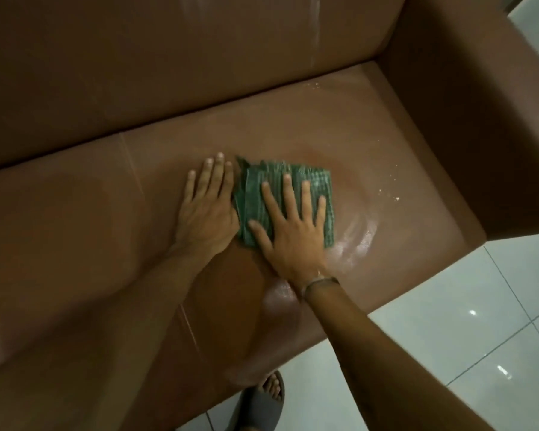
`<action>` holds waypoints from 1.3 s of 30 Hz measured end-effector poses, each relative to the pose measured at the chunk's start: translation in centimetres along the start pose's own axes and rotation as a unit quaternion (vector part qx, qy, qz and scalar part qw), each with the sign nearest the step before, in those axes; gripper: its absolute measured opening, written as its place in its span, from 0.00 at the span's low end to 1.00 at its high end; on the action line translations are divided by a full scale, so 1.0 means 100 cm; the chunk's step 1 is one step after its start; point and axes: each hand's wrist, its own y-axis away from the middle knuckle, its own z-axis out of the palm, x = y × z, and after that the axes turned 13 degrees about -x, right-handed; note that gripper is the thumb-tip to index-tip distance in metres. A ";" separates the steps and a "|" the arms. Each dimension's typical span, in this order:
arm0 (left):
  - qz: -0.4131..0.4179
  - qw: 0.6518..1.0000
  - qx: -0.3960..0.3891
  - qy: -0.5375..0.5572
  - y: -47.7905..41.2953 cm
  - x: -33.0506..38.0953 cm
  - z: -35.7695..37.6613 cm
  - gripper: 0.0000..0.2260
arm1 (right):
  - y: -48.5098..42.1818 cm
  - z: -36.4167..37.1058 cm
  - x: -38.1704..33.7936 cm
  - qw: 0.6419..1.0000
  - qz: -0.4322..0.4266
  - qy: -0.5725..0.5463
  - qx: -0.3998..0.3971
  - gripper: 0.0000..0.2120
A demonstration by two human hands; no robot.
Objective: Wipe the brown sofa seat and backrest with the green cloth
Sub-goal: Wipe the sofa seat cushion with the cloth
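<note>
The folded green cloth (pixel 311 188) lies flat on the brown sofa seat (pixel 386 157), near the middle of the right cushion. My right hand (pixel 290 228) presses down on top of it with fingers spread. Beside it, my left hand (pixel 207 206) lies flat on the seat with its thumb side against the cloth's left edge. Wet, whitish streaks (pixel 358 237) shine on the seat to the right of the cloth. The backrest (pixel 168 63) rises behind, with a pale streak near its right end.
The sofa's right armrest (pixel 467 119) stands tall to the right of the seat. A seam (pixel 134 169) divides the seat cushions left of my hands. White tiled floor (pixel 448 321) lies at the lower right. My foot in a grey sandal (pixel 262 402) stands by the sofa's front edge.
</note>
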 end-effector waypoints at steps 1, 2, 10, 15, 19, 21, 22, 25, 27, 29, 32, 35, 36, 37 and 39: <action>0.010 1.000 0.007 -0.005 -0.006 0.009 0.000 0.31 | 0.020 0.007 0.018 1.000 0.004 0.002 -0.002 0.36; 0.010 1.000 0.015 -0.008 -0.010 0.013 0.000 0.31 | 0.033 0.009 0.042 1.000 0.028 -0.004 -0.009 0.37; 0.006 0.996 0.089 -0.029 -0.016 0.010 0.017 0.31 | -0.104 -0.072 0.114 0.959 0.255 -0.121 0.019 0.39; 0.000 0.995 0.089 -0.037 -0.018 0.014 0.016 0.31 | -0.089 -0.039 0.055 0.997 0.063 -0.014 0.031 0.37; 0.004 0.996 0.081 -0.039 -0.018 0.013 0.013 0.31 | 0.000 -0.009 0.103 0.998 0.052 -0.005 0.016 0.38; 0.002 0.996 0.083 -0.033 -0.020 0.011 0.014 0.31 | -0.001 -0.022 0.139 0.984 0.168 -0.051 0.005 0.39; 0.001 0.996 0.085 -0.031 -0.019 0.010 0.016 0.32 | -0.015 -0.033 0.149 0.970 0.231 -0.080 0.004 0.39; 0.004 0.995 0.096 -0.028 -0.019 0.010 0.018 0.32 | -0.090 -0.070 0.146 0.937 0.319 -0.141 0.017 0.40; 0.008 0.994 0.102 -0.026 -0.021 0.009 0.018 0.32 | -0.133 -0.087 0.122 0.942 0.305 -0.142 0.013 0.40; 0.007 0.994 0.106 -0.028 -0.022 0.010 0.019 0.32 | -0.142 -0.076 0.085 0.967 0.240 -0.091 0.010 0.38; 0.003 0.994 0.107 -0.023 -0.022 0.010 0.019 0.32 | -0.078 -0.029 0.044 0.996 0.081 -0.007 0.032 0.36; 0.003 0.994 0.110 -0.012 -0.022 0.013 0.018 0.31 | 0.000 0.001 0.071 0.998 0.052 0.007 0.032 0.37; 0.001 0.994 0.108 -0.009 -0.023 0.014 0.018 0.31 | 0.013 0.001 0.088 0.997 0.070 0.007 0.022 0.37; 0.002 0.994 0.105 -0.005 -0.022 0.014 0.018 0.31 | 0.017 -0.004 0.105 0.995 0.095 0.004 0.012 0.38; 0.003 0.995 0.104 -0.004 -0.023 0.012 0.019 0.32 | -0.001 -0.024 0.130 0.987 0.157 -0.022 -0.004 0.39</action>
